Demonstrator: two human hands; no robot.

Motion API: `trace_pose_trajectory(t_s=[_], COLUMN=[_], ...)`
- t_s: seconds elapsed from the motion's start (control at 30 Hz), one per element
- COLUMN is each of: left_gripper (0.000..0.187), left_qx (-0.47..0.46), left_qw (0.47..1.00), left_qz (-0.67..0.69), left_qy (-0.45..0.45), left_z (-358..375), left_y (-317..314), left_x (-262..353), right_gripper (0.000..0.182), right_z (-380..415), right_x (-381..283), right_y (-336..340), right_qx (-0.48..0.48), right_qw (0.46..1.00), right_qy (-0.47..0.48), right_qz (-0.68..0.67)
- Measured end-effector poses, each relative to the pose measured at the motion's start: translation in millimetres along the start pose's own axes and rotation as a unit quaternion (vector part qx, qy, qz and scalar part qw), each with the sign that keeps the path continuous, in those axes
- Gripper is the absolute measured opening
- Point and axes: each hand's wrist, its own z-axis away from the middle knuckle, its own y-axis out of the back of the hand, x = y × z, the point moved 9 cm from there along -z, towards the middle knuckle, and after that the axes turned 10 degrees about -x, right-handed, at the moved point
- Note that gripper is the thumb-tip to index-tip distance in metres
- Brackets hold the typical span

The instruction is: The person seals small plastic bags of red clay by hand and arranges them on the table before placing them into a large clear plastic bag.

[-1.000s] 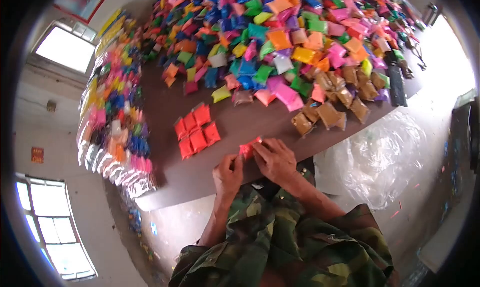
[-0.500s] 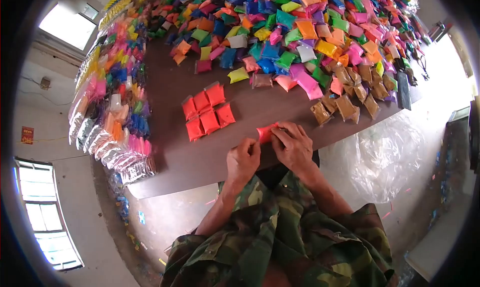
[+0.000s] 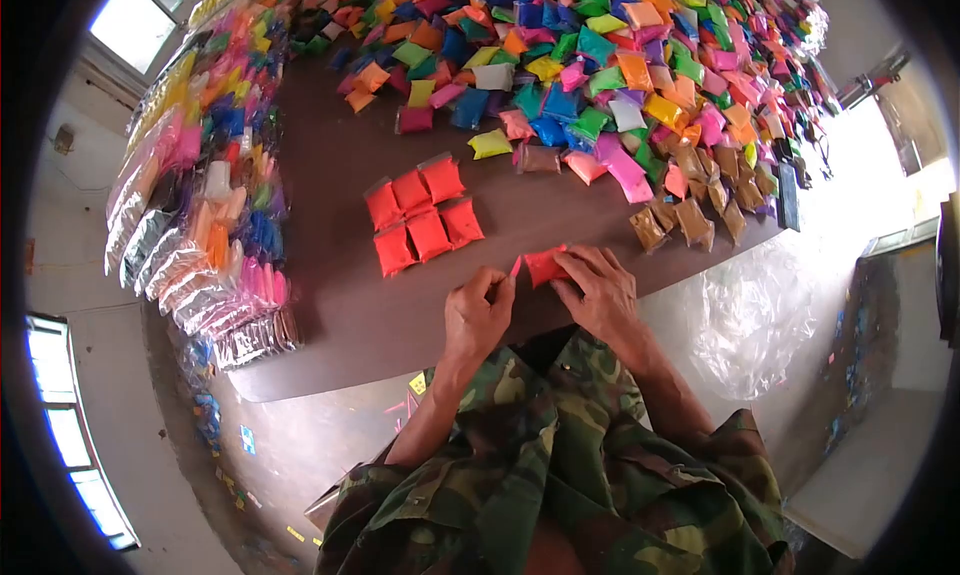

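Observation:
My right hand [image 3: 603, 293] grips a small red packet [image 3: 541, 266] by its right end, just above the table near its front edge. To its left, my left hand [image 3: 478, 313] is closed, with a thin pink strip [image 3: 516, 266] standing up from the pinched fingertips. A narrow gap shows between the strip and the packet. Farther left, several red packets [image 3: 428, 233] in clear film lie flat in two neat rows of equal length.
Across the back of the brown table [image 3: 350, 330] spreads a large heap of coloured packets [image 3: 595, 50]. Brown packets [image 3: 692, 222] gather at the right. Filled clear bags [image 3: 215, 240] line the left edge. Crumpled clear plastic [image 3: 752, 325] lies beyond the front right edge.
My left hand has drawn slightly left, away from the red packet, and the pink strip now shows in its fingers. More of the packet is visible. The view has shifted a little.

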Motion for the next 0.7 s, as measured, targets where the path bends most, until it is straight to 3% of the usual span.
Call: trace_pose_trajectory(t_s=[0.13,0.27,0.33,0.43,0.57,0.67,0.7], left_gripper=[0.013,0.012,0.011,0.011,0.010,0.008,0.009], left_qx=[0.010,0.004,-0.001,-0.011,-0.058,-0.063,-0.063], left_qw=[0.999,0.998,0.999,1.000,0.998,0.987,0.985], left_qz=[-0.002,0.010,0.012,0.009,-0.031,-0.102,-0.127], left_qy=[0.035,0.059,0.030,0.004,-0.005,-0.104,-0.094], left_z=[6,8,7,4,3,3,1], left_y=[15,20,15,6,-17,-38,-40], left_x=[-2,10,15,20,30,49,44], right_gripper=[0.025,0.020,0.020,0.022,0.026,0.029,0.029], right_z=[-7,-1,5,11,14,13,14], right_x=[-10,3,15,28,31,31,33], right_y=[12,9,-4,-13,-8,-4,-5], right_qx=[0.021,0.007,-0.018,-0.051,-0.038,-0.064,-0.071], right_qw=[1.000,0.983,0.967,0.969,0.964,0.958,0.956], right_qy=[0.006,-0.083,-0.153,-0.179,-0.154,-0.153,-0.160], right_qz=[-0.016,-0.163,-0.203,-0.161,-0.213,-0.235,-0.237])
